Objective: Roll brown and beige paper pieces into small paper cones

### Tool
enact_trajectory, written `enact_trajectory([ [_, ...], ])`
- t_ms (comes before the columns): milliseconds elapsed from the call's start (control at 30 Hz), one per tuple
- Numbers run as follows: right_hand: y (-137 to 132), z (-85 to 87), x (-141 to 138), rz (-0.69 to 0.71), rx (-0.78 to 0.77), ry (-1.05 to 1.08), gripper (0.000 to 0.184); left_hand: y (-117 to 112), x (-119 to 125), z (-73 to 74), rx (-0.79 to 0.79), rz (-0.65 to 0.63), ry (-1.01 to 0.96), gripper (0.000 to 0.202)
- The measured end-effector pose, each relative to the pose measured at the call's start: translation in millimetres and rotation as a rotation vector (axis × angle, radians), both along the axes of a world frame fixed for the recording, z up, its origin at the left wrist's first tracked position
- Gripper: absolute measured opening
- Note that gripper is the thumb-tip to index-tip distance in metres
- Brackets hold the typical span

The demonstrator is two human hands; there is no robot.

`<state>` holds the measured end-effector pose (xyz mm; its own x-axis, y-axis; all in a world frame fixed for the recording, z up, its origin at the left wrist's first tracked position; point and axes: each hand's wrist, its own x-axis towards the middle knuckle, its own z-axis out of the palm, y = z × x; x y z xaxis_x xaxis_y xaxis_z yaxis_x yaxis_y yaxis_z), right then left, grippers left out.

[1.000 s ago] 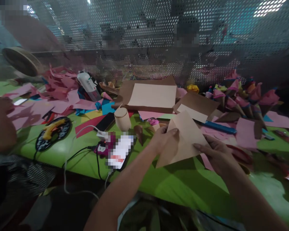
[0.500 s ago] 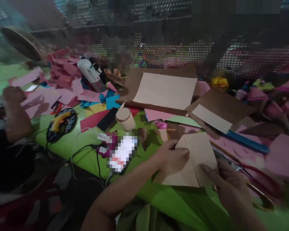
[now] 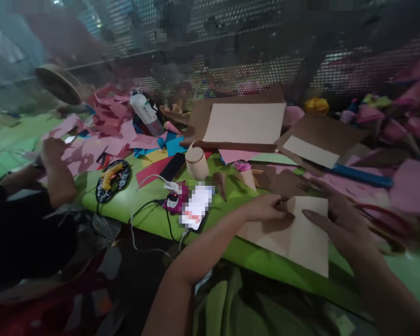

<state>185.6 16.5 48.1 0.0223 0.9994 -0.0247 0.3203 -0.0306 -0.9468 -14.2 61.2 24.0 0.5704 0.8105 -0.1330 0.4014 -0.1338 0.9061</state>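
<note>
A folded tan paper sheet [image 3: 306, 240] lies on the green table [image 3: 150, 219] near its front edge. My left hand [image 3: 266, 209] presses on the sheet's left part with fingers curled together at the fold. My right hand [image 3: 339, 219] lies flat on the sheet's right part, fingers stretched out.
Behind the sheet are a small paper cylinder [image 3: 197, 163], a phone on a cable [image 3: 195, 211], a dark phone [image 3: 173, 166], large brown and cream sheets [image 3: 245, 123], a blue ruler [image 3: 362, 176] and scissors [image 3: 385, 217]. Pink scraps [image 3: 108, 126], a bottle [image 3: 147, 112] and a glue gun [image 3: 111, 173] lie left, near another person's hand [image 3: 54, 154].
The tan sheet was held up in both hands; it has come down onto the table and been folded, and both hands now press on it. The view has shifted left.
</note>
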Motion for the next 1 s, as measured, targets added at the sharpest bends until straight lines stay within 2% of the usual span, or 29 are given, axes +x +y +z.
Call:
enact_trajectory([
  [33,-2.5,-1.4,-0.7,0.007,0.029,-0.053,0.063,-0.5,1.2,-1.5,0.052,-0.002,0.048,0.017],
  [167,-25.8,-5.9,-8.0,-0.064,0.014,-0.076,0.041,-8.9,4.3,-1.5,0.182,-0.130,0.160,0.067],
  [233,-39.6,-7.4,-14.2,-0.140,0.031,-0.059,0.028,-14.9,5.4,1.2,0.255,-0.187,0.204,0.075],
  [300,-51.4,-9.7,-20.3,-0.192,0.059,-0.057,0.019,-20.1,6.8,4.6,0.345,-0.220,0.239,0.072],
  [367,-61.2,-13.4,-24.9,-0.222,0.031,-0.036,0.018,-23.7,8.6,8.4,0.444,-0.250,0.273,0.065],
  [500,-79.7,-21.6,-29.4,-0.322,-0.042,0.034,0.038,-27.1,12.4,18.0,0.597,-0.331,0.390,0.053],
  [600,-91.9,-23.5,-31.3,-0.337,0.001,0.037,0.046,-28.3,14.6,24.0,0.689,-0.330,0.474,0.037],
  [700,-99.2,-23.3,-30.6,-0.282,0.082,0.031,0.051,-28.5,14.9,25.2,0.659,-0.379,0.452,0.014],
  [733,-100.5,-23.9,-29.5,-0.254,0.110,0.031,0.053,-28.3,13.8,24.5,0.620,-0.400,0.433,0.012],
  [867,-101.9,-31.9,-22.3,-0.125,0.221,-0.050,0.056,-27.0,0.4,17.8,0.459,-0.394,0.283,0.014],
  [1000,-100.5,-43.9,-19.7,0.024,0.362,-0.363,0.044,-24.5,-23.6,9.8,0.201,-0.271,0.043,0.028],
])
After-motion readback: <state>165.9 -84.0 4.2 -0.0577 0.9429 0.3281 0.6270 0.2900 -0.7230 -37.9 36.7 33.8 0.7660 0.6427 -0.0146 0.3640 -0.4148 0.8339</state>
